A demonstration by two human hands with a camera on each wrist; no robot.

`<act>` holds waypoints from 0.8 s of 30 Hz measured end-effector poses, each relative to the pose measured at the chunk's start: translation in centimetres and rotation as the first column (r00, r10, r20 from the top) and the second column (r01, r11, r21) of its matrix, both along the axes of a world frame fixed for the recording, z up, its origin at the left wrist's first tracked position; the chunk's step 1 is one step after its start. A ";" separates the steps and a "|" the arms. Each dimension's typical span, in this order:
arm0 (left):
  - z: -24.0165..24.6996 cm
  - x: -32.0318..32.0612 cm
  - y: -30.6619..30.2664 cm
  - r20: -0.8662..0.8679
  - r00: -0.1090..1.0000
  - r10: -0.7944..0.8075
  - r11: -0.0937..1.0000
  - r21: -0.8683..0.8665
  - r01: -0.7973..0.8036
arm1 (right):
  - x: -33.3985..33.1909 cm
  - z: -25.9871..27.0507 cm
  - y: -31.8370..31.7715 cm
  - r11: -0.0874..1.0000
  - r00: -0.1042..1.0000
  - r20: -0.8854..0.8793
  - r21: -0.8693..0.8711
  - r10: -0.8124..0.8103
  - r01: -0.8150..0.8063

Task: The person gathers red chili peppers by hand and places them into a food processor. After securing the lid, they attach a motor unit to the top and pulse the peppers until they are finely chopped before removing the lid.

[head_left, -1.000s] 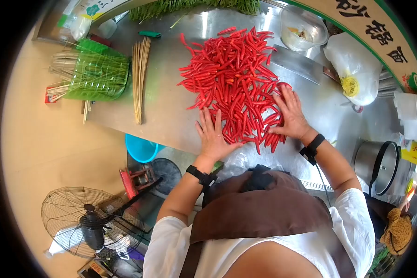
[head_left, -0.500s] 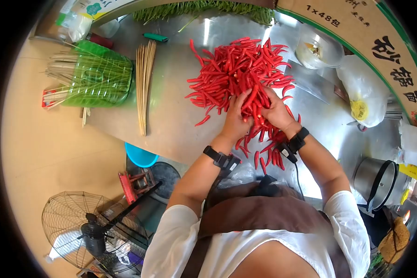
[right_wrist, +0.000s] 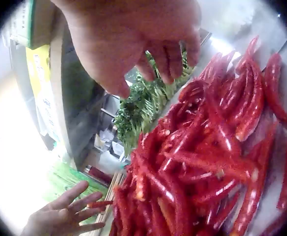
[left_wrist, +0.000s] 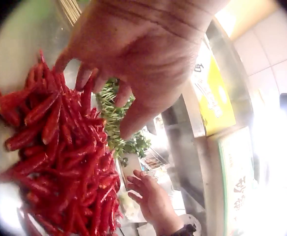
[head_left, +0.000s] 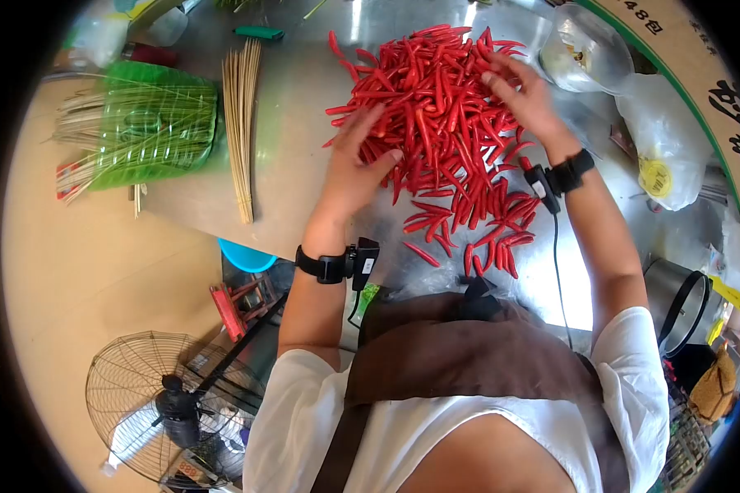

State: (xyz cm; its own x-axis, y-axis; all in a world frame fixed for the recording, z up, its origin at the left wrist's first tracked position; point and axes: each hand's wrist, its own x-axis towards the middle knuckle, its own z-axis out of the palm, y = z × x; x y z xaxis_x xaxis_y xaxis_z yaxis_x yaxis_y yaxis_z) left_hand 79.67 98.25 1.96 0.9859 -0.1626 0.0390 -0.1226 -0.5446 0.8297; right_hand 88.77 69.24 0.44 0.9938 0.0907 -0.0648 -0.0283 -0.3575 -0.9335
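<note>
A heap of red chili peppers (head_left: 436, 107) lies on a steel table, with loose ones strewn toward the person. My left hand (head_left: 349, 168) is at the heap's left side, its fingertips right at the outer peppers and its thumb held apart. On the far right side, my right hand (head_left: 530, 99) hovers by the heap with fingers loosely bent and nothing gripped. In the left wrist view the left palm (left_wrist: 138, 59) hangs over the chili peppers (left_wrist: 60, 162). The right wrist view has the right hand (right_wrist: 138, 39) above the heap's edge, holding nothing.
Left of the heap lie a bundle of bamboo skewers (head_left: 240, 131) and a green plastic container (head_left: 160, 123) full of skewers. A green-handled tool (head_left: 259, 33) lies behind. A clear bowl (head_left: 584, 53) and a white plastic bag (head_left: 666, 148) stand at right; leafy greens (right_wrist: 148, 103) lie at the back.
Both hands first lay spread at the heap's near sides, then came together clutching chili peppers over its middle. Now they have let go and moved apart, the right one farther back.
</note>
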 end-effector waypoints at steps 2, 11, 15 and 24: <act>-0.9 0.3 0.8 0.033 0.993 0.110 0.994 -0.001 -0.110 | 2.4 -1.6 -0.8 0.939 0.946 0.324 -0.325 0.001 0.110; -0.6 4.4 -0.8 -0.690 0.720 0.070 0.695 -0.485 -0.532 | 5.2 -5.2 2.0 0.991 0.998 -0.054 -0.135 -0.016 0.009; -2.7 6.2 -3.2 -0.651 0.728 -0.212 0.517 -0.708 -0.482 | 1.6 -1.5 5.1 0.892 0.876 -0.463 0.440 0.131 0.100; -0.5 3.3 -6.5 -0.437 0.784 -0.441 0.227 -0.900 -0.373 | -3.8 0.9 3.0 0.648 0.824 -0.478 0.738 0.304 0.189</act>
State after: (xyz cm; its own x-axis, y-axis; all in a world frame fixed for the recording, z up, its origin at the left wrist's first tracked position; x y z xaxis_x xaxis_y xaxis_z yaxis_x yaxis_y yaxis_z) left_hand 82.98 91.70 1.43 0.8529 -0.4383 -0.2837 0.5188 0.6505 0.5546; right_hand 85.00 72.19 1.38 0.8015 0.4058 -0.4393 -0.5894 0.4118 -0.6950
